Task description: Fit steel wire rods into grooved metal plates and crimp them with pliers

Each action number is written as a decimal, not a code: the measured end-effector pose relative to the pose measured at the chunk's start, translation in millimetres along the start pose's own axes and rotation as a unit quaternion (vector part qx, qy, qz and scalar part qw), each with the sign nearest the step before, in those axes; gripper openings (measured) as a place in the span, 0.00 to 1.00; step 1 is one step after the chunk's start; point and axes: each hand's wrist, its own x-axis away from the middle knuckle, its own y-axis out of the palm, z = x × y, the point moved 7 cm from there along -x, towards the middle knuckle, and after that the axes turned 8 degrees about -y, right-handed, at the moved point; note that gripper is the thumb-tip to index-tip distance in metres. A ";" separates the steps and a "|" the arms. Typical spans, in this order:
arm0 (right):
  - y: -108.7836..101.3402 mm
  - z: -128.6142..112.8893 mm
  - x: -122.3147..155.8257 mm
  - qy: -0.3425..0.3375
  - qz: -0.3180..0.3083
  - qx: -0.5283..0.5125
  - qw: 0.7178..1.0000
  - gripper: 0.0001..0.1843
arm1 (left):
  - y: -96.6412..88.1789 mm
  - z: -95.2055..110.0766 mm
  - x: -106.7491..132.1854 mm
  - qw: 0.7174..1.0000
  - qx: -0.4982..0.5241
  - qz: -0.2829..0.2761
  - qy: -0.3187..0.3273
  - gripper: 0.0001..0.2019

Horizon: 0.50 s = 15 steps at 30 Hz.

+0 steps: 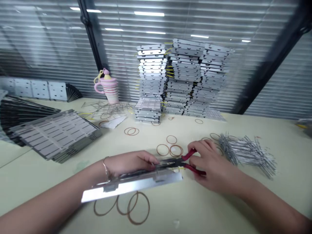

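Note:
My left hand (136,162) grips a long, flat silver metal panel (131,187), which lies nearly level above the table. Red-handled pliers (179,161) are in my right hand (207,162), whose fingers wrap the two spread handles. The dark jaws of the pliers reach left to the panel's right end, close to my left fingertips. Motion blurs the jaws, so what they pinch, if anything, cannot be made out. Several brown rubber bands (148,208) lie on the table below the panel, and more rubber bands (162,149) lie just beyond it.
Tall stacks of grey metal panels (152,74) stand at the back. A pink cup (110,91) is left of them, near loose thin metal rods (107,109). Fanned panels (56,133) lie at left. A heap of silver metal pieces (248,152) lies right of my right hand.

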 end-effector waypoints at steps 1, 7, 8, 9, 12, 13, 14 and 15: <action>1.5 -1.9 -0.2 -0.013 0.003 0.004 1.000 0.04 | 0.2 1.3 0.6 1.000 -0.012 0.000 0.013 0.09; 13.4 -1.8 2.5 -0.057 0.000 0.062 0.996 0.04 | 6.8 2.1 2.4 0.996 -0.071 -0.025 0.040 0.11; 15.0 -1.0 3.0 -0.057 0.000 0.066 0.996 0.06 | 6.7 2.1 2.3 0.996 -0.074 -0.023 0.039 0.12; 16.4 -0.5 3.2 -0.054 0.002 0.070 0.996 0.09 | 6.6 2.4 2.3 0.996 -0.079 -0.022 0.039 0.12; 21.9 -0.4 2.3 -0.033 -0.005 0.100 0.994 0.21 | 6.8 4.3 2.2 0.994 -0.097 -0.020 0.047 0.12; 24.2 -0.8 1.5 -0.024 -0.012 0.111 0.994 0.23 | 6.6 4.9 2.1 0.994 -0.098 -0.018 0.051 0.12; 26.1 -1.4 0.6 -0.014 -0.016 0.119 0.993 0.22 | 6.4 5.1 1.9 0.994 -0.097 -0.017 0.053 0.12; 27.5 -1.9 -0.2 -0.004 -0.019 0.123 0.992 0.20 | 6.0 4.8 1.6 0.994 -0.095 -0.015 0.053 0.12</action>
